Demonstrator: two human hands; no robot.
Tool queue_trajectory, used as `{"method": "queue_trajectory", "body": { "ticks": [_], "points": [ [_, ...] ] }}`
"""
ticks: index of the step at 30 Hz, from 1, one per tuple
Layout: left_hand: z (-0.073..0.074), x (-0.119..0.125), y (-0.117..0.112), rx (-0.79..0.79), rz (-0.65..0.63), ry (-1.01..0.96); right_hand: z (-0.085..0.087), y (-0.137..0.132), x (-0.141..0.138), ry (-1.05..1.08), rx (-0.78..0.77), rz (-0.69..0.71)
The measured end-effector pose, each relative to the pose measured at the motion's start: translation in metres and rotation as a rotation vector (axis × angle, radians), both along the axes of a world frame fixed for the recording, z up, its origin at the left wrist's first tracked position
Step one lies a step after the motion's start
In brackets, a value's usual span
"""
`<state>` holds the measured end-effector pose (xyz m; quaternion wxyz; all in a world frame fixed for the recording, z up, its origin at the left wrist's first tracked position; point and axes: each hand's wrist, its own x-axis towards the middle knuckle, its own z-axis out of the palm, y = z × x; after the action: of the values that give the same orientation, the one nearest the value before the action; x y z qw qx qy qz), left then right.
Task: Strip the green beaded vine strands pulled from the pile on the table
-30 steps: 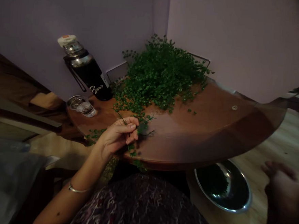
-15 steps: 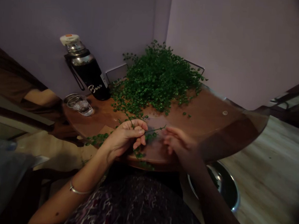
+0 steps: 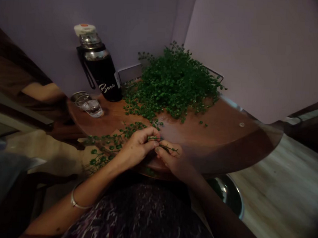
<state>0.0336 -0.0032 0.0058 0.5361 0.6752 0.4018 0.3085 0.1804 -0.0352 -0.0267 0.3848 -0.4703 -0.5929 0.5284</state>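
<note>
My left hand (image 3: 142, 145) is closed on a leafy green sprig (image 3: 127, 131), whose leafy part trails out to the left over the table edge. Fingers and thumb of my right hand (image 3: 174, 160) pinch the same sprig's thin stem end just to the right, and the two hands almost touch. A bare stem tip (image 3: 171, 149) sticks out across the right fingers. Beyond my hands lies a large heap of green leafy sprigs (image 3: 175, 84) on the brown wooden table (image 3: 206, 137).
A black flask (image 3: 101, 69) with a white cap and a clear glass (image 3: 91, 105) stand at the table's left. Below the right edge sits a shiny metal bowl (image 3: 228, 194) with greens in it. A person's arm (image 3: 42, 91) shows at far left. Walls rise behind.
My right hand has moved left to my left hand and now pinches the stem. The sprig's leafy part now spreads farther left. The view has shifted slightly.
</note>
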Motion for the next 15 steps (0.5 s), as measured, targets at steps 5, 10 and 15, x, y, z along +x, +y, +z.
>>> {"method": "queue_trajectory", "body": {
  "ticks": [5, 10, 15],
  "points": [
    [0.006, -0.009, -0.002, 0.378, -0.184, 0.408, 0.013, -0.001, 0.008, -0.256, 0.063, 0.196],
    [0.013, -0.020, -0.013, 0.539, -0.356, 0.583, 0.033, -0.008, 0.019, -0.463, 0.039, 0.388],
    [0.022, -0.051, 0.002, 0.420, -0.148, 0.430, 0.035, -0.011, 0.053, -0.496, 0.008, 0.316]
  ]
}}
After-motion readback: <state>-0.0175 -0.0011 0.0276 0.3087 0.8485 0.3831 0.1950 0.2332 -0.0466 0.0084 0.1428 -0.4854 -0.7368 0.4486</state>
